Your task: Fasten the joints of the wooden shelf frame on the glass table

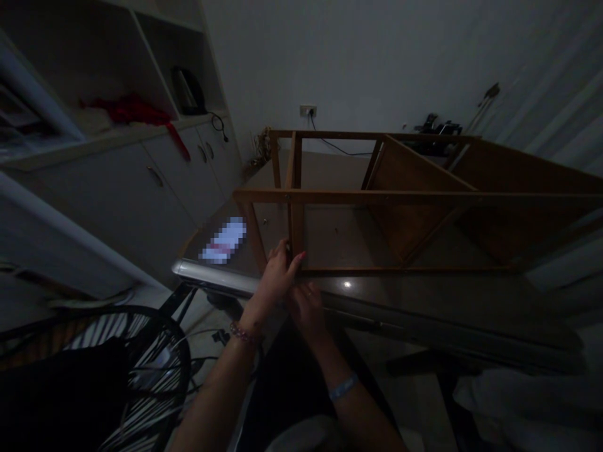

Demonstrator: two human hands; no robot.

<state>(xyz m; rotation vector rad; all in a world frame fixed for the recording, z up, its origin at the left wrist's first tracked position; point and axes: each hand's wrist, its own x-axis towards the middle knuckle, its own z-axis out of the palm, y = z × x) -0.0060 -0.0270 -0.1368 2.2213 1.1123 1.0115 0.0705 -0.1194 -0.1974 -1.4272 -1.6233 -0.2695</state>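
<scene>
A brown wooden shelf frame [358, 198] lies on its side on the table, with shelf panels fitted across its right part. My left hand [277, 274], a beaded bracelet at its wrist, is closed around the foot of an upright crossbar near the frame's left end. Just below it, my right hand [307, 306] has its fingers curled at the near bottom rail, by the table edge. Whatever is between those fingers is hidden. A small metal piece [265, 221], perhaps a screw, rests on the tabletop inside the frame's left end.
A lit phone [223, 241], blurred, lies on the table's left corner. Left of the table are a black woven chair [183, 351] and white cabinets [174, 169] with a kettle [187, 91] and red cloth [129, 110]. A cord runs from a wall socket [308, 110] behind the frame.
</scene>
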